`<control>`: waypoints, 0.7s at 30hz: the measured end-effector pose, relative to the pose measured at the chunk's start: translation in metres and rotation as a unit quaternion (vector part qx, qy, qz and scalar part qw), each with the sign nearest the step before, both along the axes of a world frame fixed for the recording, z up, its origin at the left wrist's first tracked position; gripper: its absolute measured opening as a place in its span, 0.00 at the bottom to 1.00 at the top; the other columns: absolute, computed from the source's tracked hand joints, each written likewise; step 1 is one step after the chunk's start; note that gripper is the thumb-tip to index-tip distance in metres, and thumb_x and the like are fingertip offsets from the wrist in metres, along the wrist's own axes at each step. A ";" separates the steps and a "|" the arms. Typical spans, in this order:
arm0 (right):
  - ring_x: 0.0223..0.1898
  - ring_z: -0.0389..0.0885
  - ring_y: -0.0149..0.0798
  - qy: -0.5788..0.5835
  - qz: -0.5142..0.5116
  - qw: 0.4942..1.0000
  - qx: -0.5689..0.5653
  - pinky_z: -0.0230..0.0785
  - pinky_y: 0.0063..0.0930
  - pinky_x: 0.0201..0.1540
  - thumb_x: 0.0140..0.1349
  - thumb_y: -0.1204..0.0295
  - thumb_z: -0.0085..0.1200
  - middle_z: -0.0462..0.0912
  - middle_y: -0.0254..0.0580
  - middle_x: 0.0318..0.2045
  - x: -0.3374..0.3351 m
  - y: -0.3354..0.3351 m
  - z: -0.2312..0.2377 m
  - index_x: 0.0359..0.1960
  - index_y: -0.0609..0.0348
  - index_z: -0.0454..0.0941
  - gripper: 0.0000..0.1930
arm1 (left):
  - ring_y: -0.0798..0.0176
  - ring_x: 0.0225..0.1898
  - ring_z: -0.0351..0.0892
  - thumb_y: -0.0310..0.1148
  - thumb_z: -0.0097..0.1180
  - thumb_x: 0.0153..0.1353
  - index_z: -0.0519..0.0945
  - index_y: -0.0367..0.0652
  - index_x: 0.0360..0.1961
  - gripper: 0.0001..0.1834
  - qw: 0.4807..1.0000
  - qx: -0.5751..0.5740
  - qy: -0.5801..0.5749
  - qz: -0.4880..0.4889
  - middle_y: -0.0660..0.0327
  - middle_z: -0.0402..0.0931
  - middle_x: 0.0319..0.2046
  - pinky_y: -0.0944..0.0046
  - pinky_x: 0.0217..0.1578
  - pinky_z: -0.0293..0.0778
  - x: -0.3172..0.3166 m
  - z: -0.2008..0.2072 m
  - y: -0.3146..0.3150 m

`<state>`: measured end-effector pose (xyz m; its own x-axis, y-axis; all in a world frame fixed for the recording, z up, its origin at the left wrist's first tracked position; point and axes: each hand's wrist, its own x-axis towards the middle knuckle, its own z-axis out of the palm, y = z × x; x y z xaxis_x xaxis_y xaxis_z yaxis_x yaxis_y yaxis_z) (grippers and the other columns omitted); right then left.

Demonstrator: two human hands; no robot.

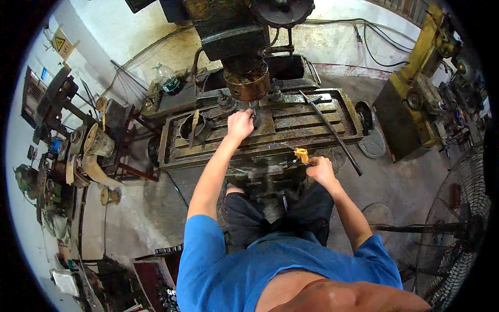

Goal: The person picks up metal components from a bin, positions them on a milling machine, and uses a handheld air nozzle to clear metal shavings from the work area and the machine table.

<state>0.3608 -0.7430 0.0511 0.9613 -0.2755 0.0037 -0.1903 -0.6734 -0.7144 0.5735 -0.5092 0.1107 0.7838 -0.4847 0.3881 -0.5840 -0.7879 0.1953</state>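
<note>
Below the brown round spindle head (pixel 247 82) of a milling machine, my left hand (pixel 240 125) is closed at the middle of the slotted machine table (pixel 306 122). Its fingertips pinch at a small dark metal part, too small and shadowed to name. In front of the table's near edge, my right hand (pixel 321 171) grips a yellow air blow gun (pixel 301 154). The gun's thin nozzle points left, toward the table's front edge. My fingers hide the gun's lower part.
A T-shaped bar (pixel 332 131) lies across the table's right side, overhanging the front. On the left stands a metal pot (pixel 193 128) with a brush (pixel 194 122). A large fan (pixel 452 223) is at right, a plastic bottle (pixel 167 79) behind left, a yellow machine (pixel 408 99) farther right.
</note>
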 end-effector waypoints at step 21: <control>0.36 0.70 0.40 -0.630 0.231 0.691 0.270 0.67 0.35 0.41 0.56 0.66 0.44 0.71 0.46 0.31 0.053 -0.063 0.430 0.32 0.64 0.67 0.12 | 0.49 0.36 0.77 0.42 0.61 0.44 0.78 0.38 0.30 0.18 0.980 -0.081 0.113 0.144 0.49 0.77 0.30 0.53 0.36 0.73 0.030 0.001 -0.016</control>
<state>0.4140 -0.8062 0.4807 0.2753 -0.2279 0.9340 0.9572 -0.0257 -0.2884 0.6037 -0.5249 0.1114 0.9538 -0.1781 0.2419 -0.2699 -0.8616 0.4299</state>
